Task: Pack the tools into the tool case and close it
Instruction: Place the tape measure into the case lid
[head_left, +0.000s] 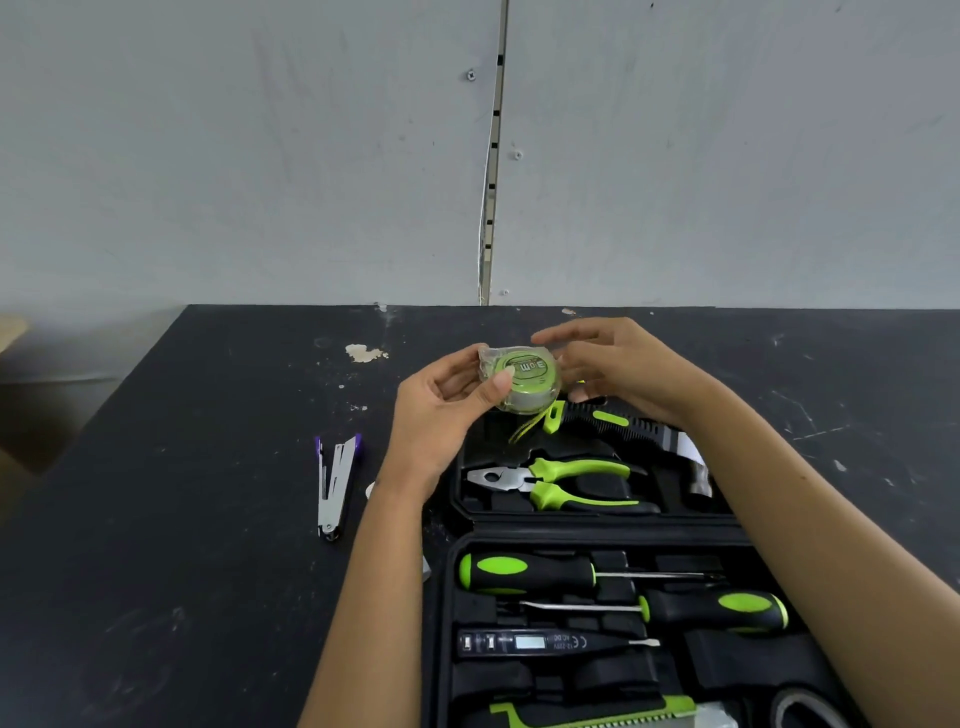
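Tools in case: two screwdrivers, one pliers; both hands' fingers grip one tape measure.

Two bare hands, left and right; one green tape measure in clear wrap; one open black plastic tool case; two green-and-black screwdrivers; one pair of green-handled pliers; one black voltage tester pen; one purple-tipped metal stapler.
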